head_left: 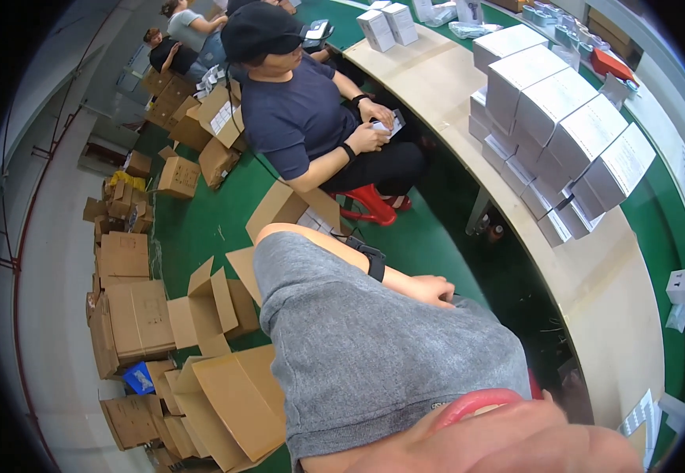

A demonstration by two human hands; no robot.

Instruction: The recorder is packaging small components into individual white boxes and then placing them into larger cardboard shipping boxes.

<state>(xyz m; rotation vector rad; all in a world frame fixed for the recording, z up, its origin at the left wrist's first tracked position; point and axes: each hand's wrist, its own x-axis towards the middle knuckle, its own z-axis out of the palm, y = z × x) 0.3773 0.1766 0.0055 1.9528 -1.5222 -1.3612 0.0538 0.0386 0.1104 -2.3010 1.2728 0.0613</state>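
My left hand (434,290) hangs low at my lap beside my grey shirt (374,339). Its fingers look curled in, and I see nothing between them. A black band (374,262) circles that wrist. My right hand is not in view. Nearest on the right is a pale, curved worktable (618,299), and on it stands a tall stack of white boxes (563,118), well apart from my left hand. Some boxes there jut out at an angle.
To my left a seated co-worker (295,118) on a red stool (370,206) handles a small white item (389,126). Open cardboard cartons (232,394) crowd the green floor (429,244) behind me. Two white boxes (387,26) stand at the table's far end. Other people (193,35) are beyond.
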